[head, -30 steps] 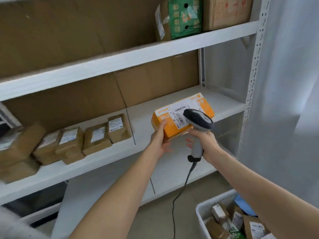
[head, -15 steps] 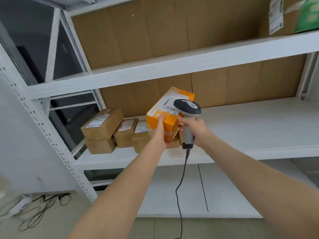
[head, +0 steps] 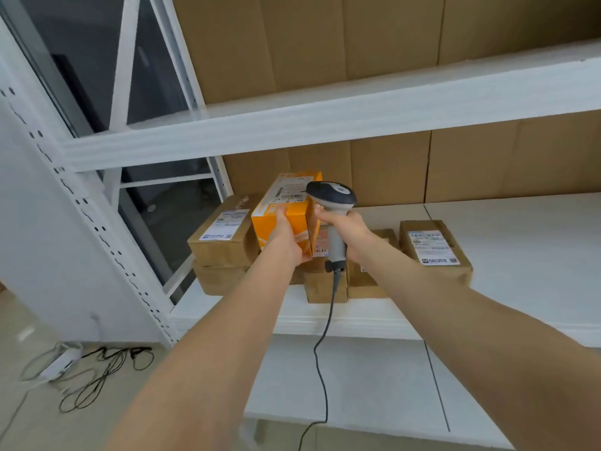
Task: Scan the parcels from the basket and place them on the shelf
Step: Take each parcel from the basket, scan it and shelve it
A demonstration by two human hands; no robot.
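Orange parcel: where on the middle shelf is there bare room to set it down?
The shelf board is bare from the rightmost brown parcel to the right edge of view. The left end is crowded: stacked brown parcels, and more in a row beside them.

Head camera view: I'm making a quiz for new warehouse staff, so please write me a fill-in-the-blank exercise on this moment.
1. The parcel held by the left hand is ____ in colour.
2. The right hand grips the scanner by its ____.
3. The rightmost brown box on the shelf bears a white ____ on top.
4. The stack at the row's left end is ____ boxes high.
Missing words: orange; handle; label; two.
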